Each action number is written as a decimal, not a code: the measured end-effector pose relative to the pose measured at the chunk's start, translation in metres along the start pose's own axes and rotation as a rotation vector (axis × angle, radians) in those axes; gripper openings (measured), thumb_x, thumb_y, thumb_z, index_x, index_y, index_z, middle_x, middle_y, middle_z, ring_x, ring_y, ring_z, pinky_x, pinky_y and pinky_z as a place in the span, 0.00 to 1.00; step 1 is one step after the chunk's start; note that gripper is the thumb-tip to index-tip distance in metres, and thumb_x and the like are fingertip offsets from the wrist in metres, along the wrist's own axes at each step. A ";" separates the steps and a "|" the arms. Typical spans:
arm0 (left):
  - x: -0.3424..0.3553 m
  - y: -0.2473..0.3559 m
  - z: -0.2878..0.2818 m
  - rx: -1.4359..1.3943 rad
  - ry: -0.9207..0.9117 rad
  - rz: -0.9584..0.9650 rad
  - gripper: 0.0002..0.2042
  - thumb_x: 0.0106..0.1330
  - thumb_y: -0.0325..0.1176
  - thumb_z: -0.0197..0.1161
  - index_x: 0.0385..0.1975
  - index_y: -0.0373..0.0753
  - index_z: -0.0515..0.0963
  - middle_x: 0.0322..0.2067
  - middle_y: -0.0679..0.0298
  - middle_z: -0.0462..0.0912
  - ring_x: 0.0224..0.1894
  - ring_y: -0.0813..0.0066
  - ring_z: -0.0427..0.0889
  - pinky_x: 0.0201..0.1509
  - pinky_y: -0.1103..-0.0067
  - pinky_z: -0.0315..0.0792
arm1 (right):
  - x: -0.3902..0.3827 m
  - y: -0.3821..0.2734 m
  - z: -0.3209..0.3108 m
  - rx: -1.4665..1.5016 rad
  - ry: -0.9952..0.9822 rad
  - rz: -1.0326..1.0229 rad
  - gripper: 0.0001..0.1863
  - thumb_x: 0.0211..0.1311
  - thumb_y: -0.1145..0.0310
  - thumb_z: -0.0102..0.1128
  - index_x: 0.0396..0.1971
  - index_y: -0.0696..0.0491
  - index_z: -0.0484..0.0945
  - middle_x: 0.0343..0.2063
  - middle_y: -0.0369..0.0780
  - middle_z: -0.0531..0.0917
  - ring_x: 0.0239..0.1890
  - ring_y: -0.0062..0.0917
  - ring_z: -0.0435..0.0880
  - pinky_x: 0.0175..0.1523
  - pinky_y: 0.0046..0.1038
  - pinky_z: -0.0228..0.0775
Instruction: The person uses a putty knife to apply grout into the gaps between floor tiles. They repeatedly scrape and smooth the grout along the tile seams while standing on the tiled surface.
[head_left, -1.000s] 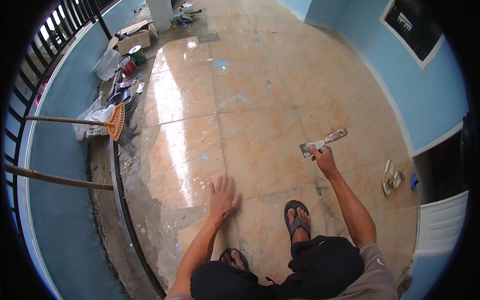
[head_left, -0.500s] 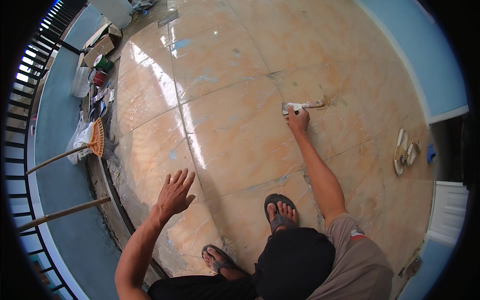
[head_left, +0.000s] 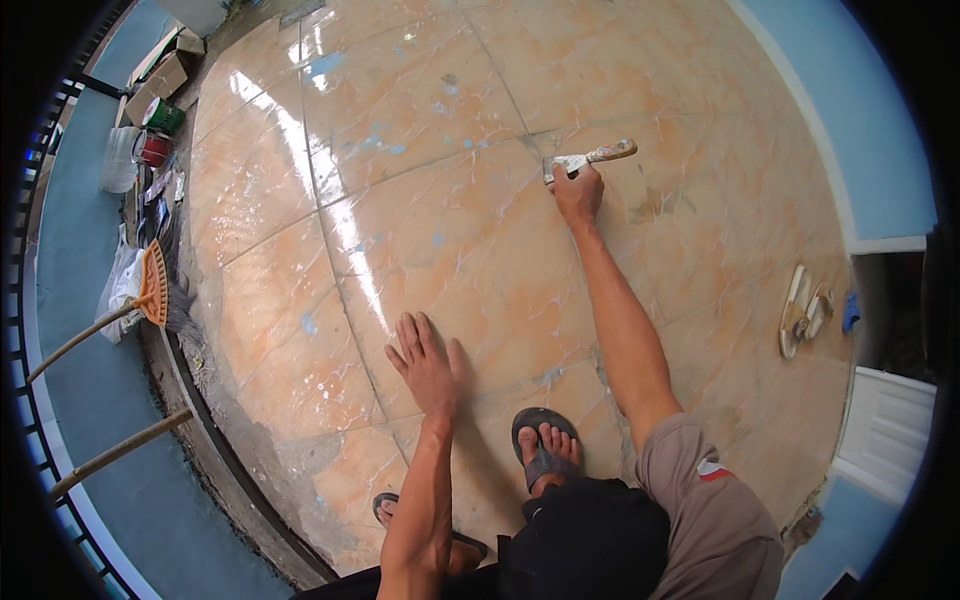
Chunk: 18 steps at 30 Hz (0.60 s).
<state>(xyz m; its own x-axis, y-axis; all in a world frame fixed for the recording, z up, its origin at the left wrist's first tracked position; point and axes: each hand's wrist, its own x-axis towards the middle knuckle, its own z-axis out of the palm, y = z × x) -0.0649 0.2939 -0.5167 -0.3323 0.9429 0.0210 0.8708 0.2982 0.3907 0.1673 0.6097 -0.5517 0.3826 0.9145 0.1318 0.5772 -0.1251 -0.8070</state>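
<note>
My right hand (head_left: pixel 578 192) reaches far out over the glossy orange marble-patterned tile floor (head_left: pixel 400 200) and grips a putty knife (head_left: pixel 585 158) with a wooden handle, its metal blade against a tile joint. My left hand (head_left: pixel 428 362) lies flat on the tiles with fingers spread, holding nothing. Both my feet in dark sandals (head_left: pixel 542 445) rest on the floor just below the left hand. Blue and white paint specks dot the tiles.
A broom with an orange head (head_left: pixel 150 285) and a second wooden pole (head_left: pixel 115 452) lean at the left by a dark railing. Paint cans (head_left: pixel 158 130), a plastic container and cardboard boxes sit at the upper left. A pair of light sandals (head_left: pixel 805 310) lies near the blue wall and a white door at right.
My left hand has come down from the air and now rests flat on the tiles. The right hand keeps hold of the putty knife at the joint while the view shifted.
</note>
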 end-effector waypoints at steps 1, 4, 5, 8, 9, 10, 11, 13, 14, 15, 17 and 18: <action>-0.003 0.002 0.001 0.051 0.003 -0.005 0.40 0.70 0.43 0.65 0.80 0.39 0.58 0.81 0.52 0.57 0.84 0.54 0.52 0.85 0.47 0.39 | -0.001 0.003 0.002 -0.035 0.022 -0.038 0.15 0.66 0.62 0.71 0.32 0.61 0.87 0.21 0.42 0.89 0.22 0.27 0.90 0.31 0.32 0.80; -0.002 0.001 0.003 0.053 0.010 -0.007 0.39 0.71 0.44 0.65 0.80 0.40 0.59 0.81 0.52 0.57 0.84 0.54 0.52 0.85 0.47 0.38 | -0.005 0.010 0.006 -0.022 -0.041 -0.096 0.14 0.67 0.64 0.69 0.32 0.61 0.85 0.20 0.43 0.89 0.23 0.29 0.90 0.31 0.33 0.80; -0.003 -0.002 0.004 0.060 0.009 -0.008 0.39 0.70 0.44 0.65 0.80 0.40 0.59 0.81 0.51 0.57 0.84 0.54 0.52 0.85 0.46 0.38 | -0.006 0.010 0.006 -0.032 -0.063 -0.088 0.13 0.67 0.64 0.69 0.32 0.61 0.85 0.20 0.43 0.88 0.22 0.28 0.90 0.30 0.33 0.80; -0.004 -0.002 0.006 0.057 0.019 -0.001 0.39 0.70 0.44 0.65 0.79 0.40 0.60 0.80 0.51 0.59 0.84 0.53 0.53 0.84 0.46 0.39 | -0.002 0.010 0.002 -0.016 -0.098 -0.051 0.12 0.69 0.66 0.68 0.34 0.61 0.83 0.19 0.42 0.87 0.20 0.26 0.88 0.28 0.31 0.79; -0.002 -0.001 0.008 0.043 0.030 0.006 0.39 0.70 0.44 0.65 0.79 0.40 0.60 0.80 0.51 0.59 0.84 0.53 0.53 0.84 0.45 0.39 | 0.001 0.009 0.001 0.021 -0.095 -0.030 0.12 0.69 0.66 0.68 0.34 0.61 0.82 0.18 0.41 0.86 0.19 0.25 0.87 0.27 0.31 0.78; -0.002 -0.002 0.007 0.037 0.039 0.011 0.38 0.70 0.44 0.65 0.79 0.39 0.60 0.80 0.50 0.59 0.84 0.53 0.53 0.84 0.45 0.39 | 0.000 0.006 0.002 0.064 -0.095 -0.003 0.11 0.70 0.66 0.68 0.35 0.61 0.82 0.18 0.41 0.86 0.18 0.25 0.86 0.26 0.30 0.77; -0.003 -0.003 0.005 0.035 0.031 0.009 0.38 0.70 0.44 0.65 0.79 0.39 0.61 0.80 0.50 0.60 0.84 0.53 0.53 0.84 0.45 0.39 | -0.005 0.004 0.001 0.064 -0.137 -0.002 0.13 0.69 0.65 0.68 0.34 0.62 0.83 0.21 0.44 0.87 0.23 0.31 0.88 0.31 0.34 0.79; -0.004 -0.002 0.003 0.028 0.021 0.001 0.38 0.70 0.43 0.65 0.79 0.39 0.61 0.79 0.50 0.60 0.83 0.53 0.54 0.84 0.45 0.39 | -0.015 -0.004 -0.004 0.067 -0.222 -0.008 0.16 0.67 0.63 0.68 0.34 0.65 0.84 0.27 0.51 0.90 0.32 0.43 0.93 0.41 0.41 0.82; -0.004 -0.002 0.002 0.024 0.023 0.003 0.38 0.70 0.43 0.65 0.79 0.39 0.61 0.79 0.50 0.60 0.83 0.53 0.54 0.84 0.45 0.39 | -0.013 -0.011 -0.007 0.088 -0.206 0.048 0.15 0.67 0.64 0.67 0.34 0.64 0.84 0.26 0.51 0.90 0.30 0.41 0.93 0.40 0.40 0.82; -0.003 -0.003 0.001 0.020 0.025 0.005 0.38 0.70 0.43 0.65 0.79 0.39 0.61 0.80 0.50 0.60 0.83 0.53 0.54 0.84 0.45 0.39 | -0.011 -0.017 -0.009 0.108 -0.190 0.104 0.14 0.67 0.65 0.67 0.34 0.64 0.84 0.25 0.50 0.89 0.29 0.40 0.92 0.38 0.39 0.82; -0.001 -0.003 0.001 0.017 0.026 0.008 0.38 0.70 0.43 0.65 0.79 0.38 0.61 0.79 0.49 0.60 0.83 0.53 0.54 0.84 0.45 0.39 | -0.012 -0.022 -0.011 0.125 -0.199 0.105 0.13 0.68 0.66 0.67 0.34 0.64 0.84 0.24 0.49 0.89 0.26 0.37 0.92 0.36 0.37 0.82; -0.002 -0.003 0.002 0.019 0.024 0.005 0.38 0.70 0.43 0.65 0.79 0.38 0.61 0.79 0.49 0.60 0.83 0.53 0.54 0.84 0.45 0.39 | -0.019 -0.023 -0.011 0.121 -0.226 0.051 0.13 0.68 0.66 0.67 0.34 0.64 0.83 0.23 0.48 0.89 0.25 0.36 0.92 0.35 0.37 0.82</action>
<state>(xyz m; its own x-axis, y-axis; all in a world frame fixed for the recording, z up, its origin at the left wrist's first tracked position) -0.0664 0.2910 -0.5197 -0.3363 0.9407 0.0447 0.8791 0.2966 0.3730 0.1547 0.5908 -0.5290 0.2305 0.9725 -0.0322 0.4658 -0.1394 -0.8739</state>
